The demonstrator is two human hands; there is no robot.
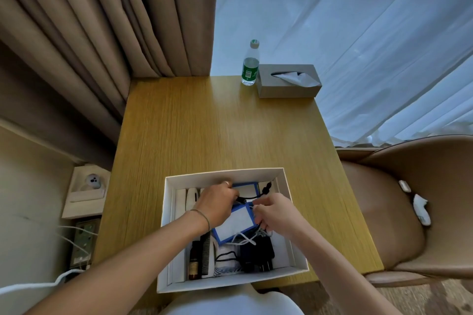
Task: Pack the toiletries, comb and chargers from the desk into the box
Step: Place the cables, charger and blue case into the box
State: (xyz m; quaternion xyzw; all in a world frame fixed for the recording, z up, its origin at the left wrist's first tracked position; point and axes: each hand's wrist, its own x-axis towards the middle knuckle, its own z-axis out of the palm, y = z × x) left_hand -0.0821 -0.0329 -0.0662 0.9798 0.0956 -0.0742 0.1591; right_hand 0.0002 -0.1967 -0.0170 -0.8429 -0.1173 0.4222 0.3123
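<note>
The worktop (204, 123) carried the white box (298, 262) at its near edge, already holding a comb (206, 256), a brown bottle (195, 259) and a black charger (256, 254). Both hands were inside it: the left hand (216, 203) gripped a black cable (252, 197), the right hand (275, 212) pinched a white cord (245, 240) beside a blue-edged packet (234, 224). Those loose cords could likely tangle or snag; a water bottle (250, 64) and tissue box (289, 80) stood well apart

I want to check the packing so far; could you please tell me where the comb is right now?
In the head view, the black comb lies in the white box, near-left part, between the brown bottle and a white pouch.
</note>
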